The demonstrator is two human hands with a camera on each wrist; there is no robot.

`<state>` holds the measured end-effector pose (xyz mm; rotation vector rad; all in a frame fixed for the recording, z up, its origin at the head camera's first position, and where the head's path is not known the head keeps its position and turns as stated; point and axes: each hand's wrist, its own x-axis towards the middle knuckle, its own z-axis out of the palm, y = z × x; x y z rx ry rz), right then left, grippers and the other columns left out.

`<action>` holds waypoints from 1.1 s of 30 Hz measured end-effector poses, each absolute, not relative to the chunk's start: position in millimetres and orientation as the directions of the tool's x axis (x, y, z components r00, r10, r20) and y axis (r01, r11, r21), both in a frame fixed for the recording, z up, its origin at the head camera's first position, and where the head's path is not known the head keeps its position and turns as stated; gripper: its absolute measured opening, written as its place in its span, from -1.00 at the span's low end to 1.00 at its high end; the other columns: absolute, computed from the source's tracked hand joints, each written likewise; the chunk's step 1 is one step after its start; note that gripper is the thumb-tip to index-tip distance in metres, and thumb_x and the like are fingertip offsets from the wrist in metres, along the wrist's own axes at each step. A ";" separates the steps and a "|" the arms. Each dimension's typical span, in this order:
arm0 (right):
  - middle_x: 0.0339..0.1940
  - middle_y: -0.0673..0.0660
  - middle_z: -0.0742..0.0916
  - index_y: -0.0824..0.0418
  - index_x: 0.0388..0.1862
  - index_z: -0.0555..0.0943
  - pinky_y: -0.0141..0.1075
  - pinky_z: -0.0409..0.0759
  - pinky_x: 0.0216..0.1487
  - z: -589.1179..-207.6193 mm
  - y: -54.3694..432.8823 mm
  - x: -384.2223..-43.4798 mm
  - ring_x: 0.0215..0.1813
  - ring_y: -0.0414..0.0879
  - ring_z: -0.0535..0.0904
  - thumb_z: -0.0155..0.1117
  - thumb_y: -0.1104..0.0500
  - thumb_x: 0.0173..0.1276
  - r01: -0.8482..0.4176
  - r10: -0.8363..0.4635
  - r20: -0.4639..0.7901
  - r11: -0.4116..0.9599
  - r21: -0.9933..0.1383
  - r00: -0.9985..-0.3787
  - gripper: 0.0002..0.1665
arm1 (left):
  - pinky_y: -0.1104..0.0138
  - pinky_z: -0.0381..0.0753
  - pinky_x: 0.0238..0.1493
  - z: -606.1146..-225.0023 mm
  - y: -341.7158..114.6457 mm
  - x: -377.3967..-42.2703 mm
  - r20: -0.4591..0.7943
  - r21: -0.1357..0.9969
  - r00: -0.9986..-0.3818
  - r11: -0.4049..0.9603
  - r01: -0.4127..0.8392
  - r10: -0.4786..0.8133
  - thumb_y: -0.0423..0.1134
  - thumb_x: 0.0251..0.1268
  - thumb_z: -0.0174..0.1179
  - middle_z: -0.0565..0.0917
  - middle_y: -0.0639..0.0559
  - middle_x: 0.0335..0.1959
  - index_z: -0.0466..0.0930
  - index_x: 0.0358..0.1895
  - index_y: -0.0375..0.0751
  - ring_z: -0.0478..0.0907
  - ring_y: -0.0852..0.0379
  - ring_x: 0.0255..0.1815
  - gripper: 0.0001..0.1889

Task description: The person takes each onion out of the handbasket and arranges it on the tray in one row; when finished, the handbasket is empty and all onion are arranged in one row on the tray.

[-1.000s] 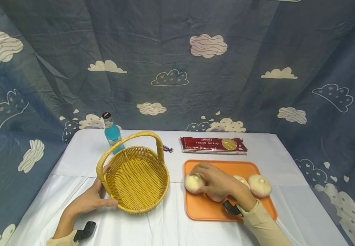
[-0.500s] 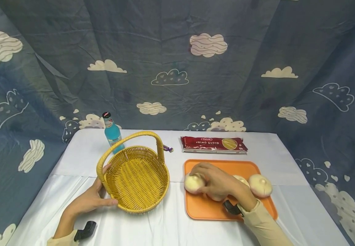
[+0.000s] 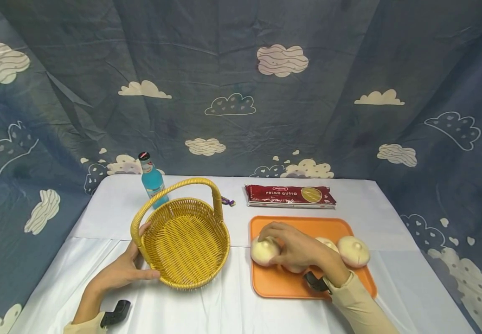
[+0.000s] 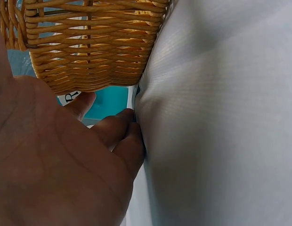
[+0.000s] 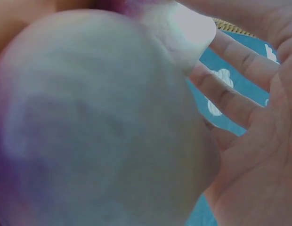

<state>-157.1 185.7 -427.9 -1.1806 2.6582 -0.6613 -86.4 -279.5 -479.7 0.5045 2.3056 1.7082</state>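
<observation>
My right hand [image 3: 292, 243] is over the orange tray [image 3: 272, 288], thumb and fingers around the leftmost turnip [image 3: 263, 252], a round cream-white one with a small nub. In the right wrist view, the fingertips reach the held turnip [image 5: 190, 33], while another turnip [image 5: 103, 122] fills the foreground. Under my right hand sits a partly hidden turnip [image 3: 295, 268]. Two more, one half covered by the wrist and a turnip [image 3: 353, 252] at the right, lie on the tray. My left hand [image 3: 117, 271] rests spread against the yellow wicker basket [image 3: 186, 250], thumb at its rim.
A blue bottle [image 3: 153, 180] stands behind the basket at the left. Beside the basket handle lies a purple-wrapped candy [image 3: 228, 202]. A red spaghetti pack [image 3: 291, 196] lies behind the tray. A cloud-patterned curtain [image 3: 241, 69] hangs behind the white-covered table.
The leftmost turnip has turned and shifted slightly within my right hand's fingers. My left hand and the basket stay where they were.
</observation>
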 end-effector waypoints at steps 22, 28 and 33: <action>0.20 -0.21 0.59 -0.10 0.13 0.60 -0.09 0.49 0.34 -422.7 189.2 -154.9 0.25 -0.20 0.46 0.55 -0.10 0.16 -0.643 -0.719 0.005 0.618 -0.453 -0.695 -0.45 | 0.76 -0.01 0.27 -474.8 -277.7 -84.2 -0.022 0.932 -0.925 0.342 0.119 0.380 -0.33 0.01 0.53 -0.32 -0.34 0.63 -0.49 0.62 0.18 -0.30 -0.49 0.59 0.38; 0.38 -0.06 0.54 -0.04 0.31 0.52 0.03 0.43 0.41 -408.4 208.2 -154.0 0.41 -0.07 0.42 0.45 -0.02 0.30 -0.612 -0.691 0.067 0.585 -0.532 -0.719 -0.39 | 0.04 0.03 0.57 -458.5 -288.5 -78.2 -0.055 0.877 -0.941 0.467 0.114 0.334 -0.23 -0.03 0.58 -0.36 -0.34 0.63 -0.54 0.59 0.39 -0.25 -0.51 0.58 0.43; 0.42 0.07 0.53 0.05 0.42 0.46 0.13 0.37 0.43 -398.2 230.9 -158.1 0.47 0.06 0.38 0.37 0.06 0.38 -0.659 -0.665 0.184 0.586 -0.472 -0.724 -0.36 | -0.47 -0.05 0.35 -437.6 -307.1 -74.4 0.011 0.805 -0.977 0.577 0.136 0.214 -0.15 0.17 0.46 -0.28 -0.24 0.66 -0.37 0.62 0.34 -0.29 -0.44 0.61 0.21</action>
